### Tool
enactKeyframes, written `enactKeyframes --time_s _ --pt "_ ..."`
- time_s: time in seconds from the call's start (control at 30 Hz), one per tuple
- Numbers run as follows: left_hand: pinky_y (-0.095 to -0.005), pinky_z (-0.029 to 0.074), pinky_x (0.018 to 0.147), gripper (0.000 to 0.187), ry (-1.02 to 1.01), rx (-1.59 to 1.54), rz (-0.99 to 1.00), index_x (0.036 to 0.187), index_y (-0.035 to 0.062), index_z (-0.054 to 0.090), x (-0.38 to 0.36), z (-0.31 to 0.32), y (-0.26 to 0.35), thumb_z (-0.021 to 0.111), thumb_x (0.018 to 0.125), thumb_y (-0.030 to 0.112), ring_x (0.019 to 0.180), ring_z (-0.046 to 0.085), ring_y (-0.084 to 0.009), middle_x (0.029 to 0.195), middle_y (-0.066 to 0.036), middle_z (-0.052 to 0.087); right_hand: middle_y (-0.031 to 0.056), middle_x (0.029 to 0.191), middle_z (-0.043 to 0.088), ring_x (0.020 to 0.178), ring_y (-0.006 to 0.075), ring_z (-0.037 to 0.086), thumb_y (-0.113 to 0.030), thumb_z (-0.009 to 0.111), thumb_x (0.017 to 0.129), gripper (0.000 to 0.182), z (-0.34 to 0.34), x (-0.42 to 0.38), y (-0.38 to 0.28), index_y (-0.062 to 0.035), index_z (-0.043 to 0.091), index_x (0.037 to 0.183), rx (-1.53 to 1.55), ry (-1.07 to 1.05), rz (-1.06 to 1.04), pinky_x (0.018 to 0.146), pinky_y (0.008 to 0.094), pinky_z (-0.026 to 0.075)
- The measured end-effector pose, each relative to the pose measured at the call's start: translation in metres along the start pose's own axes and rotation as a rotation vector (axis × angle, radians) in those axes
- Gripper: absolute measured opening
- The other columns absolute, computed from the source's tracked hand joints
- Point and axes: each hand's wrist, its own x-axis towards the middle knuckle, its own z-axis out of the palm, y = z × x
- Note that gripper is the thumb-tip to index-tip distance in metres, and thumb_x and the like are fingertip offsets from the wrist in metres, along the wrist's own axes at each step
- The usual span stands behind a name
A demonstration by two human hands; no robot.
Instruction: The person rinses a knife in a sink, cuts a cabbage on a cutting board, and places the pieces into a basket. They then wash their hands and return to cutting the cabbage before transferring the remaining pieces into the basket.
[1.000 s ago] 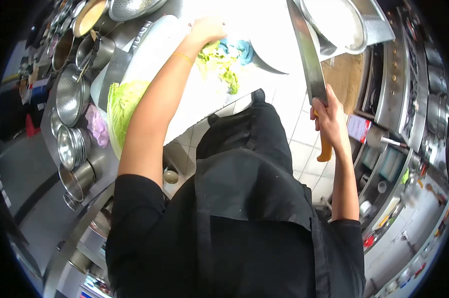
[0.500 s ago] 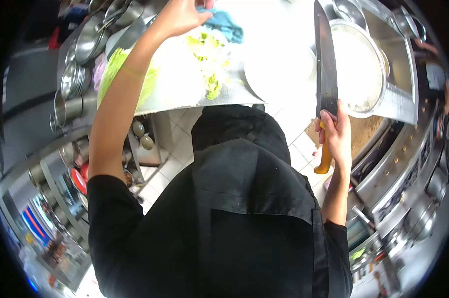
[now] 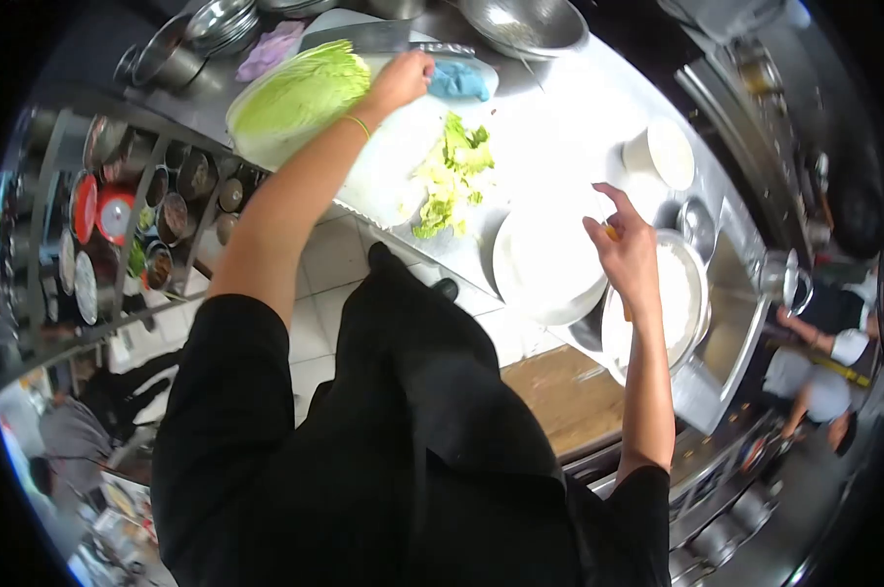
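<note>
The fingers of the left hand [image 3: 403, 78] are closed on a blue cloth [image 3: 458, 81] on the white cutting board [image 3: 388, 166], beside chopped cabbage [image 3: 449, 176]. The right hand [image 3: 623, 249] grips an orange knife handle [image 3: 611, 233] above a white plate [image 3: 544, 264] on the table [image 3: 569, 127].

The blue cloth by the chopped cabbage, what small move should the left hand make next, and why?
Probably draw the blue cloth across the white board. The left hand rests against the cloth, chopped cabbage lies just below it, and the right hand is off over the plate.
</note>
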Motion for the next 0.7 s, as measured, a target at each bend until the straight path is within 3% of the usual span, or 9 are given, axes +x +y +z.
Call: enactKeyframes --time_s 0.13,0.2,0.27,0.43,0.5,0.57,0.6,0.67,0.7 --pt "-0.0395 0.045 0.08 0.006 0.185 -0.142 -0.174 0.077 0.0003 0.059 -0.027 0.01 0.022 0.062 0.072 -0.001 0.092 0.056 -0.0342 0.086 -0.015 0.06 0.0111 0.057 0.05 0.053 0.0249 0.052 -0.012 0.066 0.074 0.045 0.041 0.094 -0.031 -0.013 0.057 0.118 -0.261 0.052 -0.352 0.058 0.0338 0.045" --pt "-0.0388 0.046 0.079 0.009 0.221 -0.204 -0.076 0.079 0.0003 0.06 -0.034 0.015 0.029 0.061 0.071 -0.002 0.089 0.056 -0.0345 0.086 -0.015 0.061 0.0165 0.064 0.058 0.066 0.0352 0.06 -0.015 0.066 0.074 0.046 0.077 0.154 -0.046 -0.0144 0.056 0.119 -0.286 0.036 -0.589 0.064 0.0404 0.048" --pt "-0.0381 0.047 0.077 0.009 0.301 -0.337 -0.036 0.079 -0.0003 0.06 -0.038 0.027 0.036 0.06 0.071 -0.004 0.085 0.058 -0.0335 0.086 -0.016 0.061 0.0198 0.075 0.062 0.076 0.0378 0.061 -0.017 0.065 0.075 0.047 0.104 0.195 -0.09 -0.0172 0.055 0.12 -0.399 -0.102 -0.538 0.067 0.0444 0.048" --pt "-0.0324 0.045 0.093 0.027 0.171 -0.673 -0.174 0.105 0.0008 0.063 -0.048 0.033 0.037 0.06 0.079 0.001 0.108 0.057 -0.0248 0.119 -0.013 0.058 0.0187 0.087 0.061 0.079 0.0375 0.06 -0.017 0.063 0.077 0.039 0.192 0.283 -0.128 -0.0187 0.057 0.116 -0.553 -0.093 -0.791 0.069 0.0435 0.049" --pt "-0.0322 0.043 0.094 0.028 0.241 -0.721 -0.137 0.107 0.0005 0.062 -0.064 0.033 0.038 0.06 0.079 0.0 0.11 0.056 -0.0241 0.119 -0.013 0.058 0.0173 0.091 0.06 0.082 0.0371 0.059 -0.018 0.062 0.078 0.036 0.216 0.3 -0.133 -0.0173 0.058 0.114 -0.581 -0.145 -0.753 0.071 0.0424 0.049" --pt "-0.031 0.04 0.098 0.03 0.376 -0.778 -0.091 0.11 0.0019 0.06 -0.084 0.025 0.047 0.057 0.081 -0.001 0.112 0.054 -0.0216 0.12 -0.012 0.058 0.0083 0.078 0.065 0.061 0.0236 0.06 -0.036 0.045 0.091 0.034 0.234 0.323 -0.127 -0.0097 0.06 0.106 -0.662 -0.044 -1.014 0.053 0.0373 0.047" --pt "-0.0306 0.04 0.096 0.027 0.381 -0.872 -0.143 0.109 0.001 0.06 -0.097 0.016 0.058 0.056 0.082 0.001 0.109 0.055 -0.0203 0.116 -0.011 0.06 0.0083 0.078 0.065 0.061 0.0236 0.06 -0.036 0.045 0.091 0.034 0.236 0.323 -0.129 -0.0097 0.06 0.106 -0.665 -0.049 -1.003 0.053 0.0373 0.047" --pt "-0.0291 0.043 0.089 0.021 0.359 -1.117 -0.225 0.105 0.0004 0.061 -0.131 0.005 0.081 0.054 0.085 0.003 0.099 0.058 -0.0174 0.104 -0.01 0.063 0.0118 0.089 0.066 0.08 0.0296 0.061 -0.028 0.048 0.087 0.034 0.235 0.321 -0.136 -0.0086 0.058 0.113 -0.632 -0.166 -1.005 0.074 0.0416 0.048" --pt "-0.0281 0.044 0.084 0.018 0.33 -1.267 -0.255 0.101 0.0006 0.061 -0.15 0.001 0.093 0.052 0.085 0.003 0.091 0.059 -0.0159 0.096 -0.01 0.064 0.0118 0.089 0.066 0.08 0.0296 0.061 -0.028 0.048 0.087 0.034 0.237 0.321 -0.129 -0.0086 0.058 0.113 -0.629 -0.16 -1.001 0.074 0.0416 0.048"
